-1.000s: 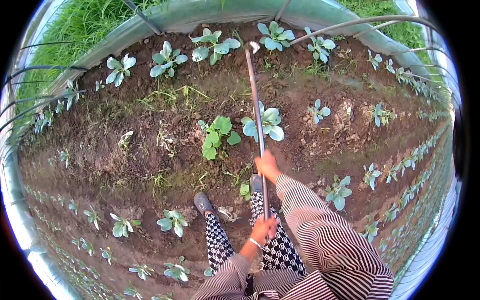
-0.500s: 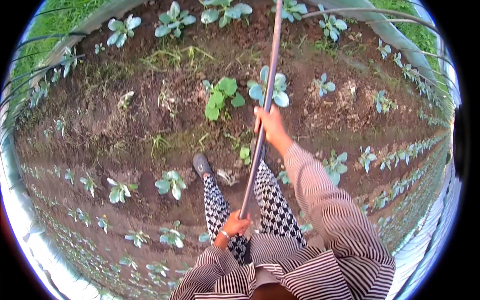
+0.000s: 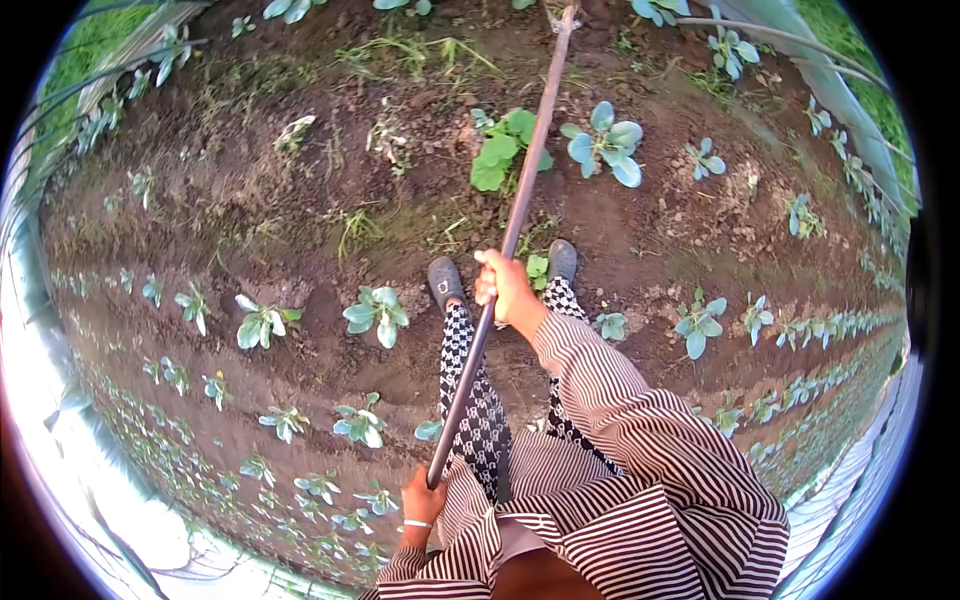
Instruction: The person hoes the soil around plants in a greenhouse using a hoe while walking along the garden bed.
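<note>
Draws the long-handled tool (image 3: 528, 185) back toward the body since the first frame, with the left hand (image 3: 420, 502) now down by the left hip and the right hand (image 3: 506, 286) closer in too. Slants now across the round-leafed plant (image 3: 493, 163), no longer across the blue-green cabbage plant (image 3: 605, 146) beside it. Curls the left fingers tight around the near end of the handle, and wraps the right fingers around it further up, between the left clog (image 3: 444, 281) and the right clog (image 3: 563, 262). Reaches with the tool's far end to the far side of the soil bed (image 3: 632, 232), partly cut off at the top; cannot tell the shape of the head, or whether touching the dirt.

Best to keep the hands well apart like this: good for pulling with the back one and steering with the front one. Pull slow and straight, and keep the head in the gap between leafy plants. Lift the head over the round leaves, not through them. Keep both clogs out of its way. Bend a little at the knees, and hold firm but not too hard.
</note>
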A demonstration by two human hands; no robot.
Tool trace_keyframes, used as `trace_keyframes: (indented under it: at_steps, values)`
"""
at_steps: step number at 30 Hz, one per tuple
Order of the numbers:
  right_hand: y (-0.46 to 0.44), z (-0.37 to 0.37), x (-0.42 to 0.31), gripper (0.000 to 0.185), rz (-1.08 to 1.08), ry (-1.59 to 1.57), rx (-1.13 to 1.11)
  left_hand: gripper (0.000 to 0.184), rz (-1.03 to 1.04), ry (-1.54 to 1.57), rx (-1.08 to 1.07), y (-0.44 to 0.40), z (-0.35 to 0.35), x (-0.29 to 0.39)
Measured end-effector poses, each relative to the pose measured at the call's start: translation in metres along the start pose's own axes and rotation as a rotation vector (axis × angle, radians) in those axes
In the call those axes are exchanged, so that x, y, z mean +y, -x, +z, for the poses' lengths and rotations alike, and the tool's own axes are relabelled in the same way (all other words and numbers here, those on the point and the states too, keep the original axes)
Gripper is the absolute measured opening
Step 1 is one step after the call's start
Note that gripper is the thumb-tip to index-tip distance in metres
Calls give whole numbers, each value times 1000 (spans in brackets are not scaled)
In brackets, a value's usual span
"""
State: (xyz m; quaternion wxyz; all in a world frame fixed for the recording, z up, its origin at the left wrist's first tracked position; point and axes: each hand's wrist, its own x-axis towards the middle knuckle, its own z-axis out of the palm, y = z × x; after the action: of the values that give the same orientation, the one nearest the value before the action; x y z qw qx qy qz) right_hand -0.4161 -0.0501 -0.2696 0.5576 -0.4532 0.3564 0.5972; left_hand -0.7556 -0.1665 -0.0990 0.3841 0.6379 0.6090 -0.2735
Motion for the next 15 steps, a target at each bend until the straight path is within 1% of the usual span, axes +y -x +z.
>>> trace_keyframes:
  at_steps: [1,2,5,7,9,10,11,12,13,15]
  values:
    - [0,7,16,27,32,2,-46,22,-43,10,-21,8,-3,-10]
    - [-3,14,33,29,78,4,-65,21,-39,54,-31,13,-1,-25]
    - [3,49,63,35,118,75,-152,18,-79,114,-20,20,18,-74]
    - [-4,68,81,36,67,120,-169,18,-125,142,36,19,6,-68]
    - [-25,75,101,35,60,137,-120,20,-169,145,66,18,-7,-67]
    - [-42,63,119,34,74,135,-111,21,-196,80,26,26,-18,-60]
    - [-58,45,138,32,88,135,-104,23,-216,91,-36,37,-20,-63]
    - [-56,25,158,27,75,189,-58,26,-252,36,-112,57,-15,-72]
    - [-55,-1,183,23,139,238,-5,30,-286,-21,-186,76,-9,-85]
    - [-28,-5,203,20,264,192,89,36,-475,60,-263,104,-1,-112]
